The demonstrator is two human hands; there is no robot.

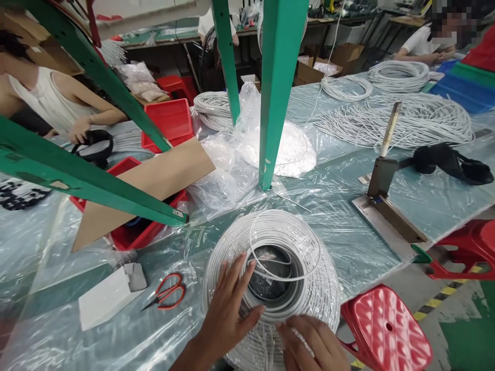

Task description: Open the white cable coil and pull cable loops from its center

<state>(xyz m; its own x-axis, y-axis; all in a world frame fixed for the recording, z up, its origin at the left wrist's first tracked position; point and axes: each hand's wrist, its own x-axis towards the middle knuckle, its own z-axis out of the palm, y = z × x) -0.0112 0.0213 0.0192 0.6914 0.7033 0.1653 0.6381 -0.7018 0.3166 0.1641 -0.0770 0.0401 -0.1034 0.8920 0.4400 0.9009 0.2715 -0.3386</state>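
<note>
A large coil of white cable (320,257), partly wrapped in clear plastic film, lies flat at the front of the table, with a loose loop of cable over its dark centre hole. On the coil's left side rests my left hand (232,306), fingers spread, fingertips by the inner rim. My right hand (311,342) is at the coil's near right part, its fingers bent and slightly blurred around the film; what they pinch, if anything, is too small to make out. Scissors with red handles (170,292) lie left of the coil, beside a white box (110,296).
Green metal posts (276,93) rise from the table. Red bins (168,121) and cardboard (147,185) are at left, a metal cutter (386,206) at right. More cable coils (398,121) lie behind. Red stools (389,327) stand by the right edge. People sit around.
</note>
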